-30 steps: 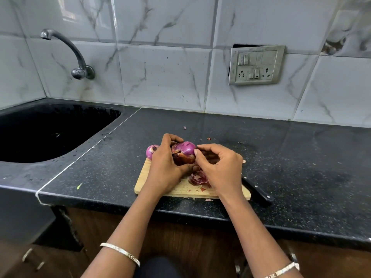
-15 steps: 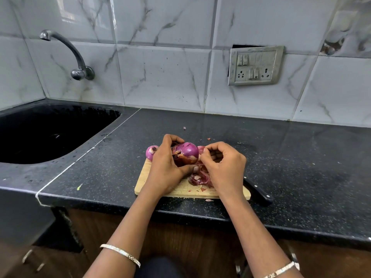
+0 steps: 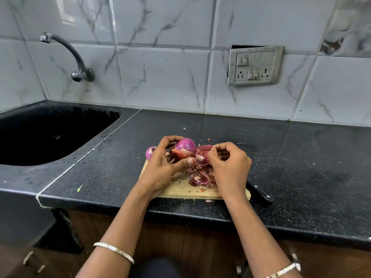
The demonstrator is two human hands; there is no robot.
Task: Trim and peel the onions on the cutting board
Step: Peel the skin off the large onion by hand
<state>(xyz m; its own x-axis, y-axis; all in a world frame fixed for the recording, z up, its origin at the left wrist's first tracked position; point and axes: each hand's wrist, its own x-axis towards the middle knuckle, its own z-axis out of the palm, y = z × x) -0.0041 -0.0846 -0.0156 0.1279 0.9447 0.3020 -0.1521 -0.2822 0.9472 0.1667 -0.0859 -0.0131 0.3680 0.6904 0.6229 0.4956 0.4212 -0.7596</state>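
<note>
My left hand [image 3: 162, 165] grips a red onion [image 3: 185, 149] just above the wooden cutting board [image 3: 180, 190], fingers over its far side and thumb under its near side. The onion's top is shiny purple; brown skin clings to its lower left. My right hand [image 3: 228, 167] pinches a strip of reddish skin [image 3: 204, 148] pulled away to the right of the onion. A pile of peels [image 3: 200, 176] lies on the board between my hands. A second, smaller onion [image 3: 150, 152] sits at the board's far left corner, partly hidden by my left hand.
A black-handled knife [image 3: 260, 194] lies at the board's right edge, its blade hidden by my right hand. The black counter [image 3: 291, 157] holds scattered peel bits. A dark sink [image 3: 46, 135] with a wall tap [image 3: 78, 71] lies left. A switch plate [image 3: 255, 66] is on the tiled wall.
My right hand has drawn away to the right from the onion, pulling a strip of skin off it. My left hand keeps the onion in nearly the same place.
</note>
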